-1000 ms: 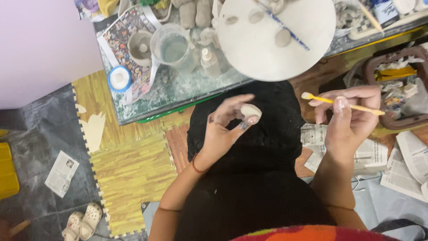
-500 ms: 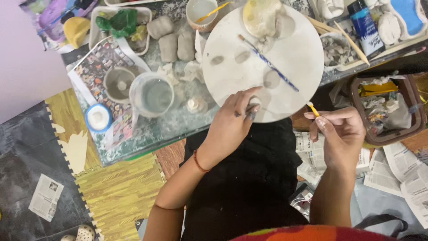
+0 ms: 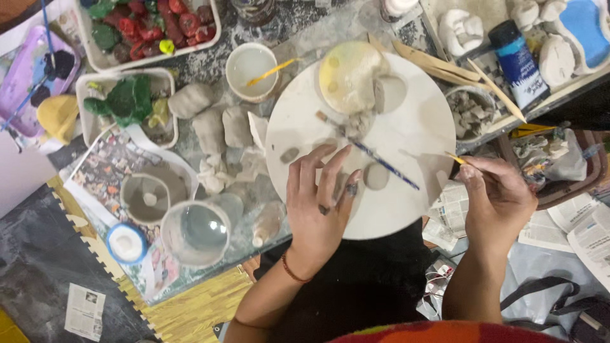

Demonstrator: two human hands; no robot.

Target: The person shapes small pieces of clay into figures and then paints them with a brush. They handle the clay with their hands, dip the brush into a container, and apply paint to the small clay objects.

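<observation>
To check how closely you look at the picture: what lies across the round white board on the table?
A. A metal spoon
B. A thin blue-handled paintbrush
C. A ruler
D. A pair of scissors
B: a thin blue-handled paintbrush lies slantwise on the round white board, just beyond the fingers of the left hand, which rests flat on the board.

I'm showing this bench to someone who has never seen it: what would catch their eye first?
Probably the round white board at the centre, with the left hand spread flat on its near edge beside a blue-handled brush. At its right edge the right hand pinches a thin yellow brush. Far left, a tray of red and green painted pieces stands out.
</observation>
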